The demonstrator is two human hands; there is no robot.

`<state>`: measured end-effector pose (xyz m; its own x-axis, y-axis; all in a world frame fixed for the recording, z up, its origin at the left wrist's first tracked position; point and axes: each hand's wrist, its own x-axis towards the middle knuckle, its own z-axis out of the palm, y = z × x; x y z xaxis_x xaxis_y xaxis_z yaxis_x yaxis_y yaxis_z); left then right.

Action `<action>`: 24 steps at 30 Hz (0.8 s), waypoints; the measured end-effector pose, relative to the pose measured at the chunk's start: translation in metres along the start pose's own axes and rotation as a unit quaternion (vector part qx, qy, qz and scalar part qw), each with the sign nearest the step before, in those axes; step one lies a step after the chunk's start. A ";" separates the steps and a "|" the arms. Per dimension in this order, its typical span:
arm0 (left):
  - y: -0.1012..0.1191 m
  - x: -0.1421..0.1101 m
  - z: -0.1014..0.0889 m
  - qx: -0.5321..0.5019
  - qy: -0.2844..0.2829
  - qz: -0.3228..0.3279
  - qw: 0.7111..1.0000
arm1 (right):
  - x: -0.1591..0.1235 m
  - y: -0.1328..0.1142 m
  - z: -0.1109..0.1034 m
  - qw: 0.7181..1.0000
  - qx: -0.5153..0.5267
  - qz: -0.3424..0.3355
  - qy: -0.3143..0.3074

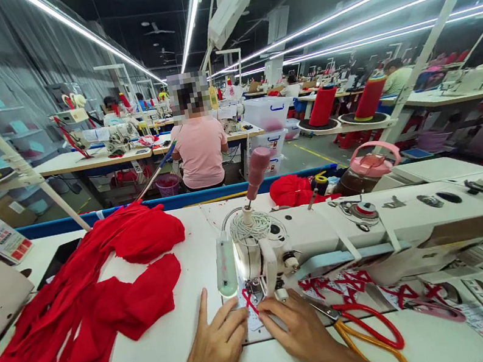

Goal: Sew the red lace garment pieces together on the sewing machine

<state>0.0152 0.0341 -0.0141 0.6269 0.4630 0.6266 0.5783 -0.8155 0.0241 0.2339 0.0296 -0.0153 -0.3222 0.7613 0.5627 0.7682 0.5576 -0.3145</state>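
A looped red fabric strip (pixel 249 301) lies on the needle plate, under the presser foot of a white sewing machine (pixel 324 235). My left hand (pixel 217 342) rests palm down left of the plate. Its fingers are spread, and the fingertips nearest the needle lie close beside the strip. From the right, my right hand (pixel 299 326) has its fingers drawn together at the strip's lower end, which it seems to pinch; the fingertips partly cover it. Scissors (pixel 369 332) with red and orange handles lie just right of my right hand.
Long red fabric (pixel 117 300) is heaped on the left of the table. More red strips (pixel 337 282) lie beneath the machine arm. A pink-handled screwdriver (pixel 258 169) stands on the machine head. Behind the table sits a person in a pink shirt (pixel 202 150).
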 end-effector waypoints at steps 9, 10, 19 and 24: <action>-0.003 0.001 0.002 0.033 -0.021 0.052 0.998 | 0.011 -0.005 -0.007 0.990 -0.089 -0.067 -0.084; -0.003 0.000 0.003 0.031 -0.025 0.045 0.998 | 0.011 -0.006 -0.005 0.988 -0.103 -0.081 -0.085; -0.004 -0.004 0.008 0.023 -0.011 0.040 0.999 | 0.015 0.001 -0.006 0.956 -0.199 -0.193 -0.097; -0.002 -0.003 0.004 0.013 -0.021 0.017 1.000 | 0.018 0.009 -0.014 0.958 -0.180 -0.192 -0.109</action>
<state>0.0145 0.0356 -0.0192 0.6677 0.4501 0.5930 0.5698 -0.8216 -0.0179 0.2424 0.0437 0.0025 -0.6979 0.5950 0.3987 0.6977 0.6906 0.1906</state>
